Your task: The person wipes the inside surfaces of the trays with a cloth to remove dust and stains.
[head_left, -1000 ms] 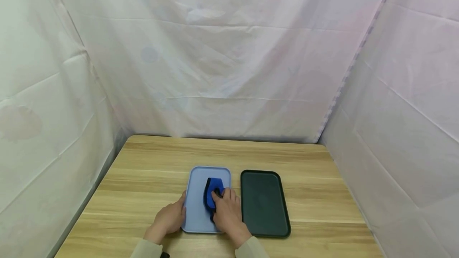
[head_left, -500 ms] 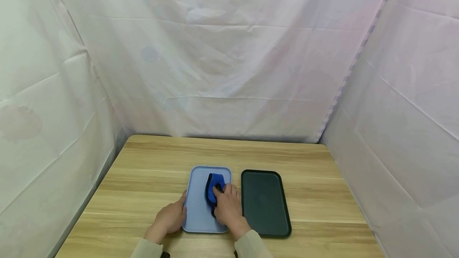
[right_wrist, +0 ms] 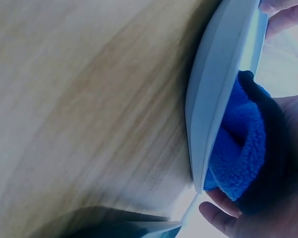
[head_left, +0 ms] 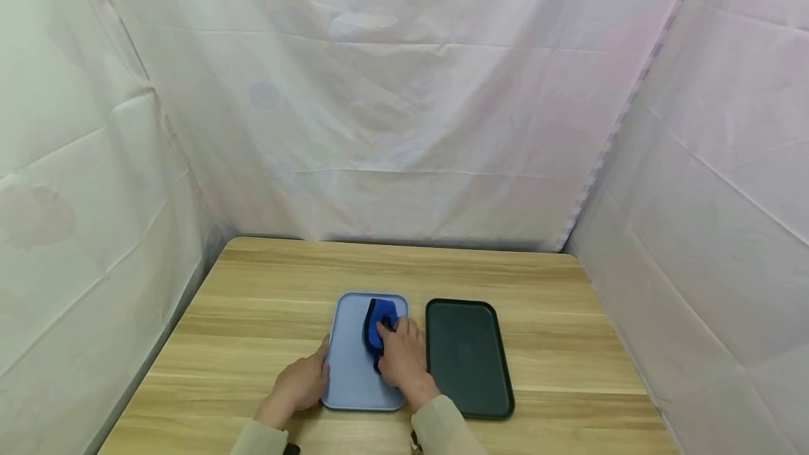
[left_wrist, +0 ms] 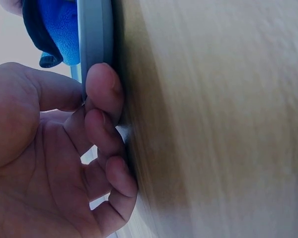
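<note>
A blue fleecy cloth with black edging [head_left: 381,311] lies bunched on the light blue tray [head_left: 350,364]. My right hand [head_left: 403,355] grips the cloth near the tray's right side, thumb and fingers bent around it. In the right wrist view the cloth [right_wrist: 243,144] folds over inside the tray's rim, and the palm hides part of it. At the tray's left edge, my left hand [head_left: 302,381] holds the rim. The left wrist view shows the thumb at the top of the tray wall [left_wrist: 95,34] and the fingers [left_wrist: 105,91] curled against its outside.
A dark green tray [head_left: 468,357] lies flat just right of the light blue one, with a narrow gap between them. Both rest on a wood-grain table [head_left: 272,314]. White curtains [head_left: 404,104] hang behind the table and along both sides.
My right hand has slid the cloth away from me along the tray, toward its far right corner. The left hand stays on the tray's left edge.
</note>
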{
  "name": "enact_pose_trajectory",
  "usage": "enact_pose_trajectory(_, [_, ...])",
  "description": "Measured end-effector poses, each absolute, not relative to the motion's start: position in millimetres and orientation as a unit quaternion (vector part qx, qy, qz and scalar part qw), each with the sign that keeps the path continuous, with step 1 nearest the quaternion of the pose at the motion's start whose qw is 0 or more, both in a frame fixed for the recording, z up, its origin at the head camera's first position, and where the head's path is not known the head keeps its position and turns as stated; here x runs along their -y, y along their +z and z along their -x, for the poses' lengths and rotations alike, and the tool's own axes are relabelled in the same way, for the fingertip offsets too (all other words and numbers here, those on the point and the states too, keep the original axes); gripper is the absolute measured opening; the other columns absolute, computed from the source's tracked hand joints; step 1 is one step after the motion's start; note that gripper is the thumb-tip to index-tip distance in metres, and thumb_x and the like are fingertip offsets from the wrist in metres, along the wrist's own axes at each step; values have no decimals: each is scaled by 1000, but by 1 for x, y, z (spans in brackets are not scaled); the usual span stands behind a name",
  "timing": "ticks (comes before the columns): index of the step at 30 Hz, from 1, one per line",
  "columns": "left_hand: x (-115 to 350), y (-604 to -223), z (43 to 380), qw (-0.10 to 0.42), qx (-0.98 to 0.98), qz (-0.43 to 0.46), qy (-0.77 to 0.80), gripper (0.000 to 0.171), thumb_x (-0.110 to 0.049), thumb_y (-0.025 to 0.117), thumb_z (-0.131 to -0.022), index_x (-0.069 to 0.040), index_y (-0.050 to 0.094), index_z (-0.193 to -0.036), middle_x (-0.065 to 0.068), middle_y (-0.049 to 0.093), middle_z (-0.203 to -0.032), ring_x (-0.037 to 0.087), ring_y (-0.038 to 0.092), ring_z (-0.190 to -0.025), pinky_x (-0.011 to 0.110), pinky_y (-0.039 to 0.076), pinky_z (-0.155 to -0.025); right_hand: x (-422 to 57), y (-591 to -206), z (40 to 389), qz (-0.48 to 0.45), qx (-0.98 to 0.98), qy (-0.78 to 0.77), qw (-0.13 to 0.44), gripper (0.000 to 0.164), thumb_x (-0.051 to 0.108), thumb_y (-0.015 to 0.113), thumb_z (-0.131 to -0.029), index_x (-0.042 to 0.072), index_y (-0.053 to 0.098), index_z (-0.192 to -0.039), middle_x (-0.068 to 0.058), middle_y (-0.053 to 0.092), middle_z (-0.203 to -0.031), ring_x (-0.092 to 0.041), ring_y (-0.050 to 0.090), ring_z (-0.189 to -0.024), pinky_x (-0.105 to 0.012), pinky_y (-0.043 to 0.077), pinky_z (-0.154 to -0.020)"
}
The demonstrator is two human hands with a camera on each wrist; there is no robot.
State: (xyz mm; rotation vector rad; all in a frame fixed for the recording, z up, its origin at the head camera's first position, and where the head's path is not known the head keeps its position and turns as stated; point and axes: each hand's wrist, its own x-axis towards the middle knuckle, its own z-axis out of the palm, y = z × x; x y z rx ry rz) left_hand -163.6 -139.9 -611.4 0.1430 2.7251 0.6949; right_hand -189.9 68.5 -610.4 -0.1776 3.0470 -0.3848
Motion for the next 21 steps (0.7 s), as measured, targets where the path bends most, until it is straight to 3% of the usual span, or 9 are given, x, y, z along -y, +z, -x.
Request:
enact_pose_trajectory(11, [139,-609,163,163,-954,-52,245,60,-18,50,-106,3,33,-159,10,69,-86,18,55,-62,38,47,-61,-69,-610,200,56,-991,-120,28,60,20,77,-88,25,61,-146,-12,51,-121,-29,44,-115,-51,40,-102])
enact_pose_trajectory(21, [140,-611,163,170,-951,-51,254,61,-19,49,-106,2,31,-161,3,55,-69,17,53,-53,34,41,-54,-69,-610,206,52,-990,-124,33,61,20,77,-88,26,61,-147,-13,52,-126,-30,45,-120,-52,40,-104])
